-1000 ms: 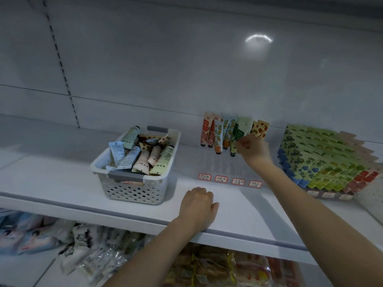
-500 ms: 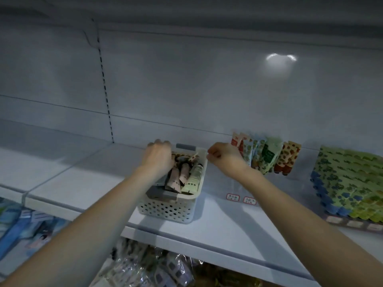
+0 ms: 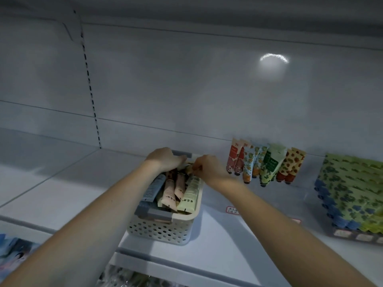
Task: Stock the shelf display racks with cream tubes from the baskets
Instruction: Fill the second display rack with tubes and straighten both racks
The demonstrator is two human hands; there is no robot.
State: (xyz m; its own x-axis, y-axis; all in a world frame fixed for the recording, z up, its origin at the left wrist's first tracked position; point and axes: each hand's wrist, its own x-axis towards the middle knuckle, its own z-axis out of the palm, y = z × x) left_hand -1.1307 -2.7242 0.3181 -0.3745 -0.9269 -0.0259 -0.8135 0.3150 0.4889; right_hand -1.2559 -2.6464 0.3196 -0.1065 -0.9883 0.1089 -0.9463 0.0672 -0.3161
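Tubes [image 3: 182, 193] are lying heaped in the basket [image 3: 163, 230], which is sitting near the front edge of the shelf [image 3: 62, 193]. Both hands are reaching into its far end. The left hand [image 3: 165, 160] is curling over the pile by the far handle. Its fingers are dipping out of sight among the packs, so I cannot tell whether they are gripping anything. The right hand [image 3: 209, 169] is looking as if it is pinching the end of one tube [image 3: 189, 168] between thumb and fingers, though that spot is blurred. Just right of the basket, the hung tubes [image 3: 267, 164] are hanging caps down in a short row at the back wall. The full rack [image 3: 352, 189] is standing further right.

Trouble is likeliest at the lift, I judge. The pinched tube is lying tangled with its neighbours, so a quick pull risks dragging others over the rim and onto the shelf. A pinch on a slick crimped end may also slip. The two hands are crowding one small corner, which invites fumbling. A tug toward the body could slide the light basket toward the edge. Carrying the tube rightward, the wrist is passing close to the hung tubes and could knock them loose.
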